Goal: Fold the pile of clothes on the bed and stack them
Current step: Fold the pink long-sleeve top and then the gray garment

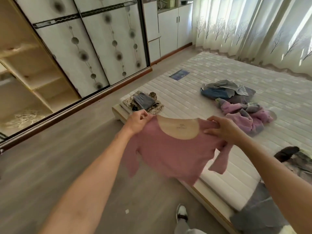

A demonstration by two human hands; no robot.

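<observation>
I hold a pink long-sleeved top [170, 154] up in the air over the near edge of the bed [194, 98]. My left hand [138, 120] pinches its left shoulder and my right hand [222, 130] grips its right shoulder. Its body and sleeves hang down. A folded stack [143, 103] of camouflage and grey-blue garments lies on the bed's near-left corner, just beyond my left hand. An unfolded pile [236, 100] of blue, grey and lilac clothes lies in the middle of the mattress, beyond my right hand.
A dark garment [293, 157] lies at the bed's right edge beside my knee. A sliding-door wardrobe [76, 48] with open shelves stands on the left, white cabinets [170, 29] at the back, curtains [253, 26] behind the bed. Wooden floor [67, 157] runs between wardrobe and bed.
</observation>
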